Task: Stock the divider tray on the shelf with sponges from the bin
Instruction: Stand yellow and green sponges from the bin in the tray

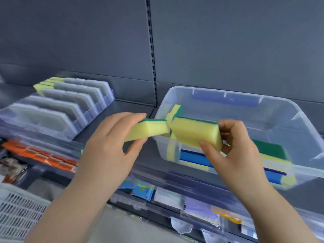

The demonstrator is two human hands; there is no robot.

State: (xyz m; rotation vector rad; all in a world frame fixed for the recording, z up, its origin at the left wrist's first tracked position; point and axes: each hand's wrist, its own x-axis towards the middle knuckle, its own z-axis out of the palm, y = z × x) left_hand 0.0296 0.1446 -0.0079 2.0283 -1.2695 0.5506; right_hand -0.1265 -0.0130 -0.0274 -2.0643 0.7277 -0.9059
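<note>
Pinching left sponge (147, 131) in left grip (112, 137) and right sponge (194, 135) in right grip (233, 151), bin (228, 94) below the right grip, tray (79, 121) up-left of the left, probably best turning each on edge while slotting in.

At lower left, a white slotted basket (19, 213) is cut off by the frame edge. The packets (142, 191) on the lower shelf are smeared and their print is unreadable. The bin (280, 106) runs off the right edge. At upper left, dividers hide most of the sponges (44, 85) in the divider tray (78, 123).

Divider tray (57, 109) left of bin (263, 109) on shelf (133, 106).
</note>
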